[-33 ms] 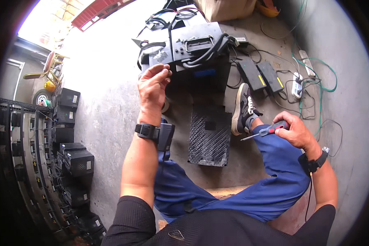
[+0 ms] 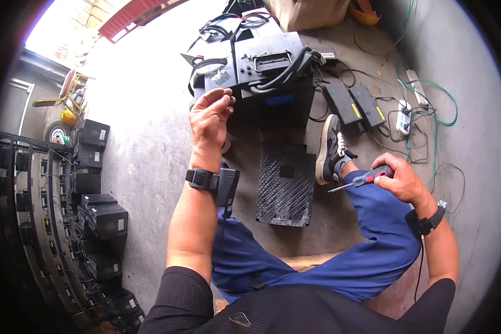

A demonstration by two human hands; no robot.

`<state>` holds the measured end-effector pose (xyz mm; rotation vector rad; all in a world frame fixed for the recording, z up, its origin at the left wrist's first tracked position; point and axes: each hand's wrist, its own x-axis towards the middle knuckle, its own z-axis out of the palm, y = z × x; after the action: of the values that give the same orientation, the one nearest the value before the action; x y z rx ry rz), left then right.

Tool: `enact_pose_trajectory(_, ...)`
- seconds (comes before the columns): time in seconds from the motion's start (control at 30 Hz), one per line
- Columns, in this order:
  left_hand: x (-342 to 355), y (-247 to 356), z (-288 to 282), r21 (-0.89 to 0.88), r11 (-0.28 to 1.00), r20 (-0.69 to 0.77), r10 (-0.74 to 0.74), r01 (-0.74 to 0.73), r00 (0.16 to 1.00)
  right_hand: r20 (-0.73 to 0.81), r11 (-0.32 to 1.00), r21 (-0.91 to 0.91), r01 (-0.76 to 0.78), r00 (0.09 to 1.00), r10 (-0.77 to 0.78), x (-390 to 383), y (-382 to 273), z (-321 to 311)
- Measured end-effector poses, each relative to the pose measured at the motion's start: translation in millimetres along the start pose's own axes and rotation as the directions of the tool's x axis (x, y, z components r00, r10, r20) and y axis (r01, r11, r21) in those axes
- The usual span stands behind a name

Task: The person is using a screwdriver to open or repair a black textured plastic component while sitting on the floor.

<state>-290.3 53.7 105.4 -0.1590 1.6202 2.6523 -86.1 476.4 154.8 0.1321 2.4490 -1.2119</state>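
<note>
I had the fingers of the right hand clamped on a screwdriver, over the blue trousers, its tip pointing left. In the left hand, thumb and fingers were together near the large box; I could not tell if they held something. A ridged black panel lay on the floor.

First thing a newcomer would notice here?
Probably the big dark box at top centre, with thick black cables looped over its top and the left hand raised by its left side, fingertips pinched. Next, the red-and-grey screwdriver in the right hand, over the right knee, its tip pointing left. Between them, the ridged black panel lies on the floor.
</note>
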Motion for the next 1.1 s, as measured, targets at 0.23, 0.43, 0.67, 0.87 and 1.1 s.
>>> enact_pose_trajectory(0.23, 0.7, 2.3, -3.2, -0.094, 0.995, 0.016, 0.022, -0.020, 1.000, 0.015, 1.000, 0.008, -0.029, 0.999, 0.029, 0.3, -10.4, 7.6)
enact_pose_trajectory(0.43, 40.3, 4.4, 14.6, 0.203, 0.974, -0.045, 0.114, -0.103, 0.992, 0.011, 1.000, 0.016, -0.007, 1.000, 0.007, 16.0, -6.3, 11.2)
enact_pose_trajectory(0.67, 100.8, 0.6, 23.4, 0.670, 0.653, 0.162, 0.336, -0.353, 0.928, 0.065, 1.000, -0.019, 0.016, 0.998, -0.014, 21.3, -8.3, 11.3)
enact_pose_trajectory(0.87, 106.7, -6.0, 46.1, 0.770, 0.455, 0.290, 0.375, -0.448, 0.880, 0.093, 0.996, 0.074, -0.049, 0.995, 0.042, 24.6, -5.7, 6.5)
enact_pose_trajectory(1.1, 109.3, -11.5, 51.0, 0.750, 0.217, 0.485, 0.463, -0.625, 0.742, 0.097, 0.990, 0.143, -0.016, 0.995, 0.002, 26.3, -1.8, 8.2)
